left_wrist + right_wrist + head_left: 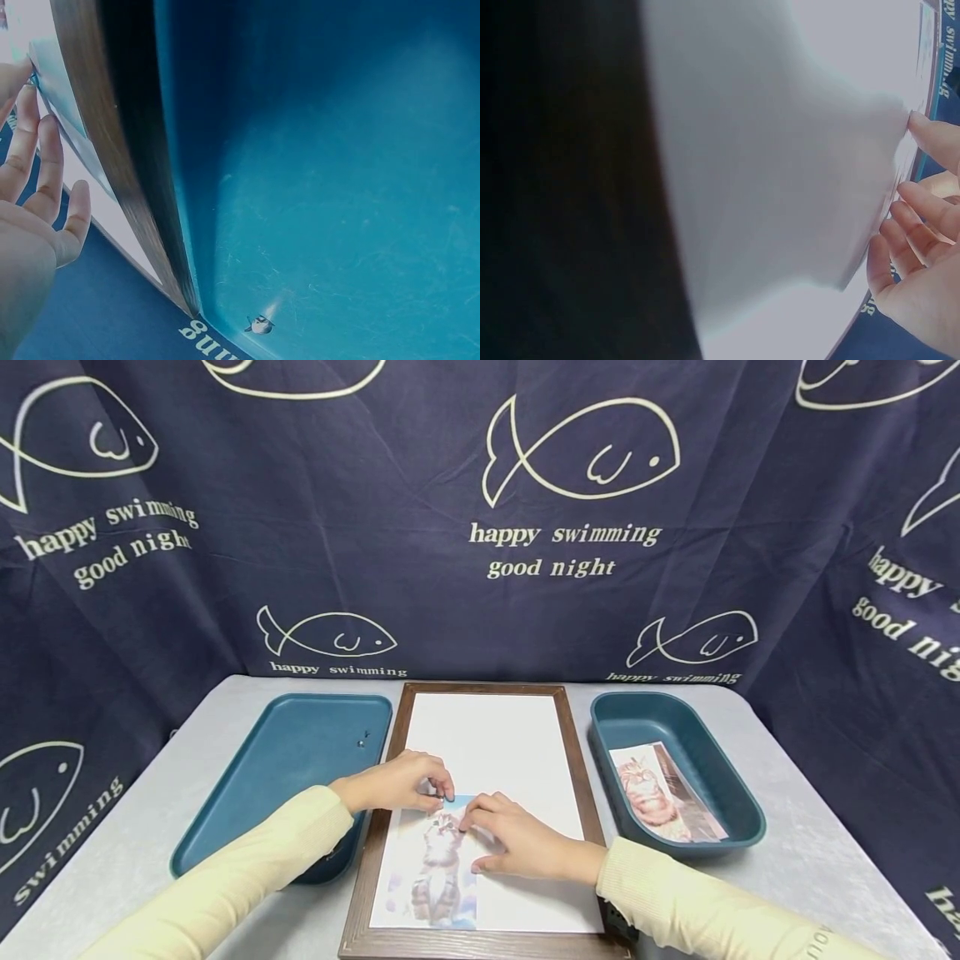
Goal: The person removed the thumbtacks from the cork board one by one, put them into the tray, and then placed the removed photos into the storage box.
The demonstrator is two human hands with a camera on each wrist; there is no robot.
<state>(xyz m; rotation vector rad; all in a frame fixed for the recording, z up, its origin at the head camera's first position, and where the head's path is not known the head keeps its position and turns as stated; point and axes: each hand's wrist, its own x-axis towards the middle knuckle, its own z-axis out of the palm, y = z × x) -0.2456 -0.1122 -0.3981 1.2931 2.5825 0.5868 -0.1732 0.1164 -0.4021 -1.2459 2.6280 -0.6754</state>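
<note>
A cat picture (pixel 438 881) with blue at its top lies on the white board (pixel 487 739), in the lower left of its brown wooden frame (pixel 573 735). At the picture's top edge, my left hand (pixel 401 782) pinches a small blue thing between thumb and index finger; its kind is too small to tell. In the left wrist view the other left fingers are spread apart. My right hand (pixel 521 839) rests fingertips on the picture's right side, its thumb lower down beside the edge. The right wrist view shows the fingers (pixel 922 204) along the paper's edge.
A blue tray (pixel 300 752) stands left of the frame, with a few tiny dark and silvery pieces (pixel 260 324) near its far right corner. To the right, a deep blue bin (pixel 720 760) holds more cat pictures (pixel 647 793). A fish-print curtain (pixel 450 585) hangs behind.
</note>
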